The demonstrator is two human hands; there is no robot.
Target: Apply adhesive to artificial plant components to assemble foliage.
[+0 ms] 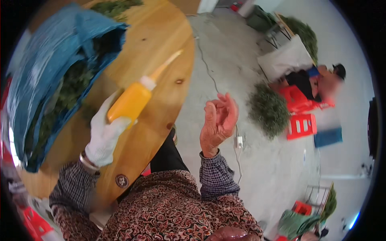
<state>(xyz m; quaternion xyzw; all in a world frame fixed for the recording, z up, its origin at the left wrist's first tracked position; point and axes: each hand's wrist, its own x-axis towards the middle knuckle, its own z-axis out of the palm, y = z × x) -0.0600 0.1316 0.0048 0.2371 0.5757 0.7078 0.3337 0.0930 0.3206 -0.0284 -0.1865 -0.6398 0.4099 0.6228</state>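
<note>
My left hand [103, 138], in a white glove, is closed around a yellow squeeze bottle [129, 102]. The bottle is tilted over the wooden table [155, 132], its long thin nozzle pointing up and to the right. My bare right hand [218, 123] is raised beside the table, above the floor. Its fingers are loosely curved with the thumb apart, and I see nothing held in it. Left of the bottle, a large blue plastic bag [52, 60] lies on the table, its mouth gaping over dark green plant sprigs [70, 86].
More green sprigs [114, 8] lie at the table's far edge. A white cable [207, 64] with a socket strip [239, 141] runs across the floor. To the right are a heap of greenery [267, 110], red plastic stools [301, 126] and a seated person [309, 84].
</note>
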